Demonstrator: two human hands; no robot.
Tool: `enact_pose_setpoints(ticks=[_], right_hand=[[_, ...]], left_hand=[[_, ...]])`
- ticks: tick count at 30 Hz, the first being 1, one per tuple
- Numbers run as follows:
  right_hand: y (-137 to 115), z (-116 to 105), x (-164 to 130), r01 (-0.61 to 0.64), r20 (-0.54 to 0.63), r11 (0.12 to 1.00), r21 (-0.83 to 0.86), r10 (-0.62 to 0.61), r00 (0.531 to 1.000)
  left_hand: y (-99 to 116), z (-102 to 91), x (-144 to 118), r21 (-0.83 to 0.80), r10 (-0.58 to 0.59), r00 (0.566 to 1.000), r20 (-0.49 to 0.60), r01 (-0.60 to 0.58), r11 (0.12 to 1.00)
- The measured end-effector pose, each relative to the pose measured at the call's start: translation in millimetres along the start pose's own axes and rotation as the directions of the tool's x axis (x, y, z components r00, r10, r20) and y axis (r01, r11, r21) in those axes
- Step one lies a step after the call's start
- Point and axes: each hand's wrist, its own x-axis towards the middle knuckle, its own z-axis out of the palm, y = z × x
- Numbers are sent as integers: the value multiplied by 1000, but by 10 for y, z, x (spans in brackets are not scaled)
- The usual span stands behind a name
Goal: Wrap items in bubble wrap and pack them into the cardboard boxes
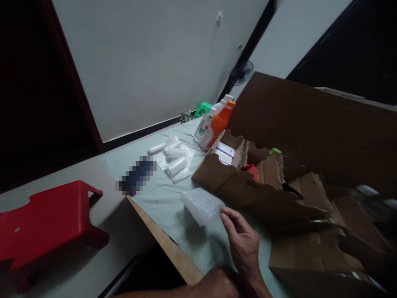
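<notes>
My right hand (243,238) pinches the corner of a clear piece of bubble wrap (201,203) between thumb and fingertips. The wrap hangs just over the pale green cloth, to the left of the cardboard boxes. At the bottom edge, my left hand (218,283) is smeared by motion beside my right wrist, its fingers hidden. Farther back on the cloth lie several rolls of bubble wrap (176,165) on top of flat sheets.
Cardboard boxes with dividers (248,186) fill the right side. Behind the wrap rolls stand an orange bottle (221,120) and paler bottles. A blurred-out dark object (136,176) lies near the table's left edge (167,236). A red stool (58,215) stands on the floor.
</notes>
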Motion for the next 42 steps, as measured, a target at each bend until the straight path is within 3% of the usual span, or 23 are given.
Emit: enact_pose_setpoints(ticks=[3,7,12,15,17,19,21,22,24,26,29,31,33,35,37,39,42], right_hand=[[31,-340,-121,-341,-42,902,266,364,930],[263,-753,-363,-494,-18,782,380,540,841],[560,-1023,-723,-544,-68,757,363,604,794],[653,-1073,-835,-534,-83,767,355,595,799],[693,-1075,-867,-519,-87,779,351,579,810],[725,-1065,-887,-505,-86,790,348,563,822],[747,-1052,-907,-492,-81,799,347,548,833],[752,-1048,-917,-486,-75,802,347,540,838],[746,-1052,-937,-474,-56,810,346,522,851],[722,-1082,-953,-462,-30,817,345,501,865],[694,-1198,-983,-445,6,822,355,474,881],[715,-1319,-1027,-446,23,817,365,470,882],[778,-1454,-1096,-465,35,808,362,487,873],[858,-1583,-1184,-487,24,807,333,509,860],[906,-1697,-1279,-474,-20,836,277,499,867],[892,-1792,-1368,-404,-38,893,197,419,907],[775,-1888,-1475,-246,76,967,63,241,968]], left_hand=[[27,40,-59,40,19,994,-110,-14,999],[88,35,-161,14,53,971,-232,-52,999],[139,15,-198,84,164,949,-268,-147,986],[186,13,-248,110,195,943,-269,-171,979],[203,-10,-284,155,217,909,-356,-172,973],[193,-66,-292,272,226,837,-498,-97,958],[161,-141,-253,375,200,759,-619,62,925],[145,-176,-219,392,166,738,-654,144,909],[135,-211,-142,377,67,737,-673,263,888],[178,-164,-92,371,16,771,-637,288,883],[314,99,-139,470,121,849,-515,161,868],[383,368,-246,544,190,921,-339,27,839],[396,645,-372,556,234,968,-91,-145,818],[385,856,-473,492,296,944,146,-329,806],[415,940,-514,395,364,895,258,-442,806],[510,868,-473,316,360,906,221,-416,853],[643,530,-247,322,276,961,-28,-253,913]])
